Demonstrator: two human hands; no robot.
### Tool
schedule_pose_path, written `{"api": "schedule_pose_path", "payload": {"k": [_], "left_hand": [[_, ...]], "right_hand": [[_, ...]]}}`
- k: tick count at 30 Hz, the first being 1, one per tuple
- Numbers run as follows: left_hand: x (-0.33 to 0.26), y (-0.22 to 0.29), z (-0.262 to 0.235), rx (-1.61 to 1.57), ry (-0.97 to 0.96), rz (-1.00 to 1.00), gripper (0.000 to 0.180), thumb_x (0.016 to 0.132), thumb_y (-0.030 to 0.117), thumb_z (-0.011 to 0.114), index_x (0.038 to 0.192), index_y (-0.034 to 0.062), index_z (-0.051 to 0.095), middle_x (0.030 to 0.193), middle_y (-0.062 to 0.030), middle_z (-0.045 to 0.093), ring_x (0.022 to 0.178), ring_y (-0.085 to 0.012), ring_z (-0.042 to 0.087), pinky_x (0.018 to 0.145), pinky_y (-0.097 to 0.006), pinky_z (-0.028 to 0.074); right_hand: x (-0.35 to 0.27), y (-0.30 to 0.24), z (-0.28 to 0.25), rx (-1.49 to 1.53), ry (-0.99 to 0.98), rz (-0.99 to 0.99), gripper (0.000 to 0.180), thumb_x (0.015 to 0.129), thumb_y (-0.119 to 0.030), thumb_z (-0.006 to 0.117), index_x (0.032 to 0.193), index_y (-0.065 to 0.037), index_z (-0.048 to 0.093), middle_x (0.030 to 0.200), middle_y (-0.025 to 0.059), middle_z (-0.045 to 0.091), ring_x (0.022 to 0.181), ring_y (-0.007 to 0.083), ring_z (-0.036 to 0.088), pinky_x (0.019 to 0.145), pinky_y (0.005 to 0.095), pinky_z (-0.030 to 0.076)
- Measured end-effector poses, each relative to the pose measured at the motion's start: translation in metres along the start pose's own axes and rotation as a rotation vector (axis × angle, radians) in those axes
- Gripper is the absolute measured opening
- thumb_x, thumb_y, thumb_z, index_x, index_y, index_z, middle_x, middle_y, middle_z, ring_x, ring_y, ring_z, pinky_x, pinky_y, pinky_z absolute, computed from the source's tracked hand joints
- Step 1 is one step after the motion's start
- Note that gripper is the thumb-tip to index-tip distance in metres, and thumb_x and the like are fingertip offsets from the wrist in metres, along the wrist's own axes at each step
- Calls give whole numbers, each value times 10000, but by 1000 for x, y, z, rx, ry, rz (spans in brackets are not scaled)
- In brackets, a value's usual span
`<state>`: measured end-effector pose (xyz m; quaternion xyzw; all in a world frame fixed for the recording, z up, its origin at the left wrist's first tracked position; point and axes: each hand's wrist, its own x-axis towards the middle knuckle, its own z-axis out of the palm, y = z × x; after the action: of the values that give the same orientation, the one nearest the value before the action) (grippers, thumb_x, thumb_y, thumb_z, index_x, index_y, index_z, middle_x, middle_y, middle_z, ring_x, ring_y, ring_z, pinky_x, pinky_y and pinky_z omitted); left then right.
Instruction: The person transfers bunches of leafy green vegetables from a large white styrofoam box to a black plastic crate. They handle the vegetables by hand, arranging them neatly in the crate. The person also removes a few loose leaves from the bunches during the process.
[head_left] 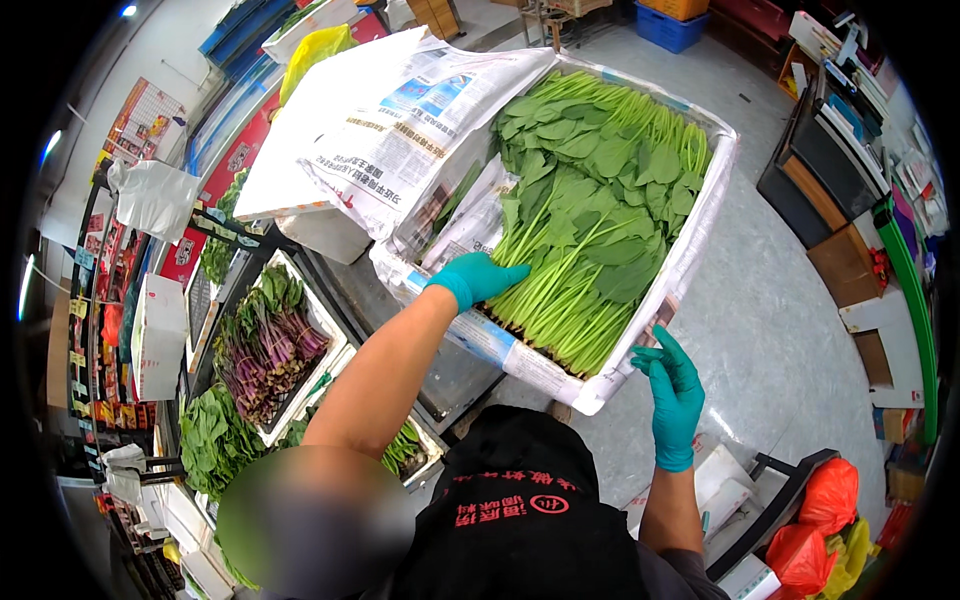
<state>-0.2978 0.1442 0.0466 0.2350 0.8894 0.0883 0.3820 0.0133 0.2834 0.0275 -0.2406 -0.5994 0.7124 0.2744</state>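
Observation:
A white foam box (725,180), lined with printed paper, holds rows of leafy greens (610,235) with long pale-green stems. My left hand (482,280), in a teal glove, reaches over the box's near-left side and touches the stems; one digit is stretched out over them, the other fingers partly hidden. Beside the greens lies a folded newspaper (475,215) inside the box. Just outside the near-right corner is my right hand (670,395), also gloved, its fingers loosely bent and apart with nothing visible in them. Newspaper sheets (395,125) drape over the box's left side.
Left of me, crates hold purple-stemmed greens (270,350) and other leafy greens (220,440). A black rack (770,500) with red plastic bags (815,530) stands at lower right. Stacked bins and cardboard (850,260) line the right side. A blue crate (670,28) is at the back.

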Motion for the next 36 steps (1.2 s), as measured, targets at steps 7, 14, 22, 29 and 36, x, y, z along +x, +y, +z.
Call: {"api": "schedule_pose_path", "payload": {"k": [7,14,22,29,36], "left_hand": [[-6,2,2,39,76,39,902,734,722,592,1073,-113,619,1077,-295,632,1020,-379,618,889,-403,469],[16,-19,-6,-271,-126,94,765,752,536,731,1164,-92,584,1177,-203,624,1056,-254,605,907,-367,464],[15,-20,-5,-657,-300,235,674,743,181,803,1306,-34,502,1234,-106,606,1111,-193,563,1000,-314,407],[-4,-12,-34,-602,-194,220,660,725,191,806,1273,-45,524,1174,-106,629,1055,-171,577,942,-302,430],[-16,-10,-87,-644,-352,106,338,818,198,712,1031,-41,605,711,-91,643,529,-138,588,491,-279,503]], "right_hand": [[2,2,-7,25,20,2,369,937,14,513,1305,31,504,1213,116,601,1017,178,613,902,327,508],[5,2,-9,66,15,-2,367,943,13,502,1309,31,500,1203,122,605,1021,180,612,904,334,512],[4,3,-18,33,36,12,379,939,-12,512,1317,17,501,1114,129,644,975,178,626,910,319,491],[3,-6,-21,14,41,23,377,929,20,515,1306,28,505,1096,127,645,969,171,623,897,322,500],[-2,-20,14,520,-168,308,407,957,-174,517,1299,46,495,1100,195,645,974,257,651,865,361,520]]}}
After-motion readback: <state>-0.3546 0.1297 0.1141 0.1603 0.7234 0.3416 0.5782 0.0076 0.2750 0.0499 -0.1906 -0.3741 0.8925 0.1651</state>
